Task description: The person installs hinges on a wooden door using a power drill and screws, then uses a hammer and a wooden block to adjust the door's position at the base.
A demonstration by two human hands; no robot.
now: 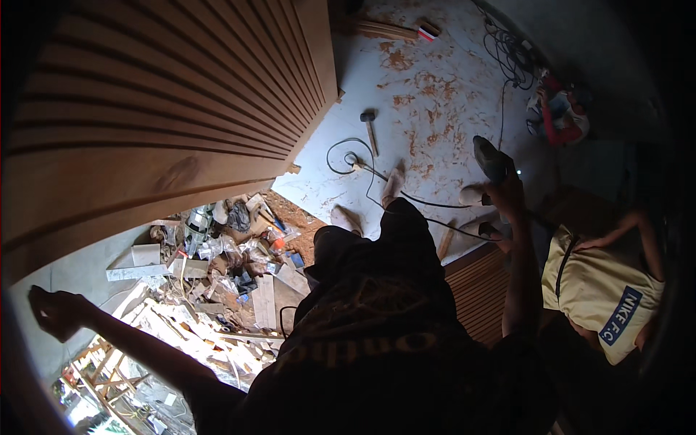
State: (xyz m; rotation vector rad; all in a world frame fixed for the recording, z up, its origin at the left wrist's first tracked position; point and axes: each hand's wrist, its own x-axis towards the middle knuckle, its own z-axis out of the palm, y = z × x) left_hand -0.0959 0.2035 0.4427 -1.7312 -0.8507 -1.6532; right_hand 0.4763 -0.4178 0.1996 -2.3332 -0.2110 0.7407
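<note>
Out at the far left, my left hand (58,312) is curled in shadow in front of a pale wall; I cannot make out anything in its fingers. My right hand (507,192), raised at right, grips a dark corded power tool (489,158). A large wooden panel with long parallel slats (188,87) fills the upper left. A mallet (368,118) lies on the pale floor (435,87) ahead of my feet, beside a looped black cable (341,170).
Scrap wood, bags and debris (232,254) lie at lower left. A co-worker in yellow (594,283) is close at right; a person in red (562,116) is farther back. Coiled cables (507,58) and long boards (384,29) lie at the top. Another slatted panel (471,290) is behind my right arm.
</note>
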